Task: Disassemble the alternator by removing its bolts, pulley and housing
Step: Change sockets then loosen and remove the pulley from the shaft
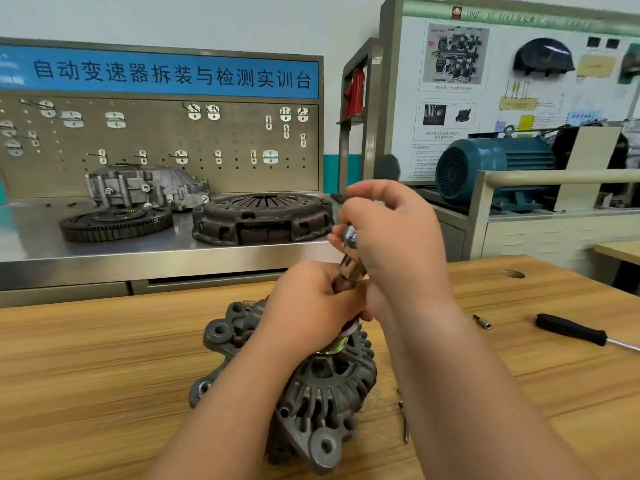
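Observation:
A grey cast alternator [311, 400] stands on the wooden table [104, 358] with its ribbed pulley [332, 346] facing up. A chrome socket tool [351, 261] stands upright over the pulley. My left hand [308, 306] grips the lower part of the tool just above the pulley. My right hand [391, 244] grips the tool's upper end, fingers curled round it. The pulley's top and its nut are hidden by my hands.
Loose bolts [403, 424] lie on the table right of the alternator. A small bit [483, 322] and a black-handled screwdriver [575, 330] lie further right. Behind, a steel bench carries a clutch cover [263, 216], a flywheel [116, 223] and a gearbox housing [145, 185].

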